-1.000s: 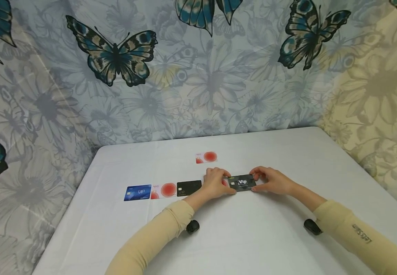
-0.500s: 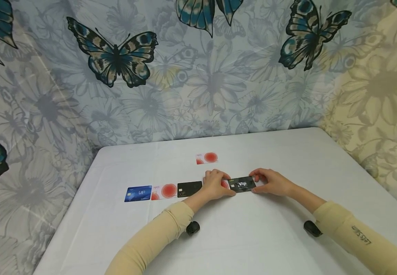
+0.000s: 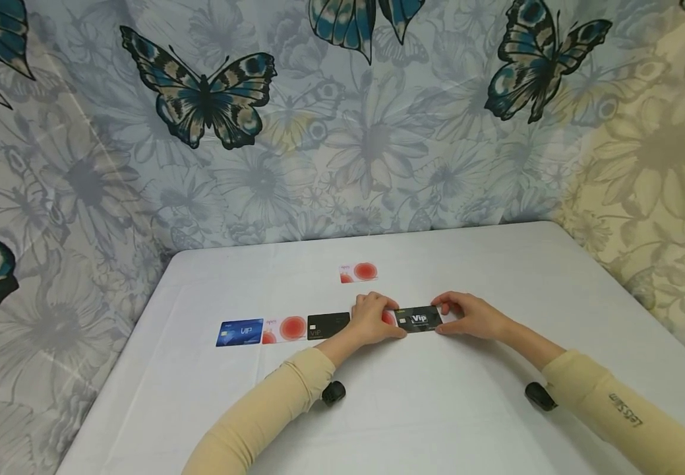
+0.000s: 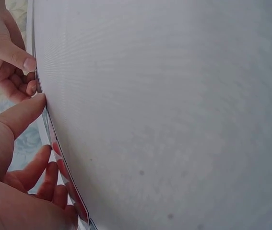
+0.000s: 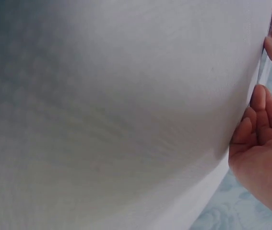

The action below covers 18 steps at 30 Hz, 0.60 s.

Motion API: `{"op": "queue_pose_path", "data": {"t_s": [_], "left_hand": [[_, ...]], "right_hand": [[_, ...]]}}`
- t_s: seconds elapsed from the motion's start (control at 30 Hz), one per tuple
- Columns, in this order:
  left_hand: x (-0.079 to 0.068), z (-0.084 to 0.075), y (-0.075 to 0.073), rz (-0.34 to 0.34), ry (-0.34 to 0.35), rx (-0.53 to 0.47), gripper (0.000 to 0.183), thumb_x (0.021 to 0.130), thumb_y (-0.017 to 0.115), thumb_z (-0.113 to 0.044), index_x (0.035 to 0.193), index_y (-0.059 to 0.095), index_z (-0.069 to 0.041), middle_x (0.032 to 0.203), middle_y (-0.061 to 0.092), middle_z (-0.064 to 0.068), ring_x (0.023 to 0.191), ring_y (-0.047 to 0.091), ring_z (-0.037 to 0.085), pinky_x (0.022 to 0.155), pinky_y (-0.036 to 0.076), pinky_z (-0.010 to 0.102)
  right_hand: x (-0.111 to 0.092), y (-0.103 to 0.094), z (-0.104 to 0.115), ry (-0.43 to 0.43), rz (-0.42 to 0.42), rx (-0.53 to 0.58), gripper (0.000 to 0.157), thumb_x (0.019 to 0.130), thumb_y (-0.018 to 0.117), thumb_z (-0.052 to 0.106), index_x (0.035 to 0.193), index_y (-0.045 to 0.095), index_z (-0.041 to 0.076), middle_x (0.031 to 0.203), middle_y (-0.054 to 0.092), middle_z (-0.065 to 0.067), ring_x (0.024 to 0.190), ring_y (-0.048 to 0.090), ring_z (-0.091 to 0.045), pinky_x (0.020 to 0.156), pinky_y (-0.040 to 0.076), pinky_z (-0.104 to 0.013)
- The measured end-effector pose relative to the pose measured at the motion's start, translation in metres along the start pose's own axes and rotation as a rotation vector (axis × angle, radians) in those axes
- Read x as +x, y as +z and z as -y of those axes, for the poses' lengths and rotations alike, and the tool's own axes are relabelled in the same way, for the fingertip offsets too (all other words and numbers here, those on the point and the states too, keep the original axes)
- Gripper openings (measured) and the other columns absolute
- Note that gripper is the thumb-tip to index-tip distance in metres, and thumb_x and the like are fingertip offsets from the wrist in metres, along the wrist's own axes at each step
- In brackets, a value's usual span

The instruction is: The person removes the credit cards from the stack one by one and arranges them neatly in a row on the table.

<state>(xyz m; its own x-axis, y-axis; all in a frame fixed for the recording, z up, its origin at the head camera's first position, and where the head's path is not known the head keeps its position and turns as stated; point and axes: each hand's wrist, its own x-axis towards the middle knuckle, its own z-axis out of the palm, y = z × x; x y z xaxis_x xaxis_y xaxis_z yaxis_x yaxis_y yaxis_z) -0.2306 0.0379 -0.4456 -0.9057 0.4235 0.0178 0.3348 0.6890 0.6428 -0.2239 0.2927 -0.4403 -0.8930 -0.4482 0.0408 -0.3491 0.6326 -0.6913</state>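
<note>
A dark grey bank card marked Vip lies flat on the table at the right end of a row of cards. My left hand pinches its left end, thumb at the near corner and index finger at the far one. At its right end my right hand holds the two corners likewise. Under the left hand a red-and-white card is mostly hidden. Further left come a black VIP card, another red-and-white card with a red disc and a blue VIP card.
Behind the row lies a separate red-and-white card. Black rounded devices sit beneath both wrists. The white table ends at the back against a butterfly-patterned cloth.
</note>
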Motion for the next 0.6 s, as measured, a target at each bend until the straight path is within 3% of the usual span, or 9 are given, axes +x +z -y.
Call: {"op": "queue_pose_path", "data": {"t_s": [0.27,0.47,0.6], "left_hand": [[0.000,0.000,-0.001,0.000,0.014,0.021,0.050,0.075,0.083,-0.032,0.118,0.065,-0.012,0.119,0.054,0.006,0.115,0.039,0.026,0.095,0.032,0.039],[-0.001,-0.003,-0.005,0.049,0.017,0.082,0.058,0.077,0.081,-0.037,0.126,0.061,-0.014,0.124,0.052,0.007,0.115,0.039,0.025,0.095,0.034,0.040],[-0.003,0.000,-0.008,0.029,0.015,0.010,0.058,0.079,0.079,-0.035,0.128,0.059,-0.013,0.128,0.052,0.008,0.118,0.039,0.026,0.097,0.035,0.042]], "right_hand": [[0.001,-0.001,0.003,0.004,0.002,0.002,0.048,0.080,0.081,0.018,0.118,0.060,-0.002,0.092,0.054,-0.005,0.086,0.045,-0.023,0.073,0.034,-0.027],[0.002,0.002,0.004,-0.020,-0.048,-0.058,0.047,0.079,0.082,0.020,0.116,0.062,-0.001,0.089,0.056,-0.004,0.080,0.045,-0.020,0.069,0.034,-0.028],[0.003,0.007,0.016,-0.013,-0.117,-0.081,0.044,0.082,0.079,0.020,0.117,0.062,-0.002,0.092,0.059,-0.007,0.083,0.047,-0.023,0.071,0.037,-0.032]]}}
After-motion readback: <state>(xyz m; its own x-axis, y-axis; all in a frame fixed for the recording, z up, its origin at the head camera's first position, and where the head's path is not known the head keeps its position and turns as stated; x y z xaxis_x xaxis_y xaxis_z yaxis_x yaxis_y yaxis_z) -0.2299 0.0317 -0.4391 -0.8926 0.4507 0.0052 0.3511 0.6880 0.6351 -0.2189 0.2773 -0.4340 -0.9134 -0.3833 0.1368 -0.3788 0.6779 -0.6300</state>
